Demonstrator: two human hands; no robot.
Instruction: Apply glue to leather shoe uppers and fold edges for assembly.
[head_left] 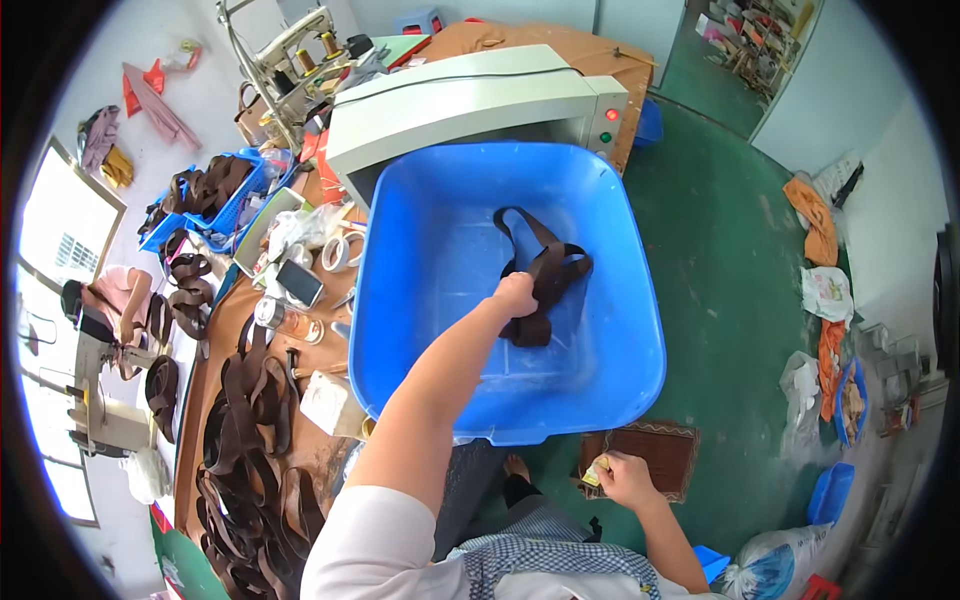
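A large blue plastic tub stands in front of me, and dark brown fabric straps lie looped on its floor. My left hand reaches down into the tub with its fingers closed on the straps at their left side. Beyond the tub's near rim, low and to the right, my right hand is closed around a small yellow object. Only the end of that object shows, so its kind cannot be made out.
A pale machine with red and green lights sits behind the tub. Brown straps heap on the table at left, near a glass jar, a phone and tape rolls. Another person sits at a sewing machine.
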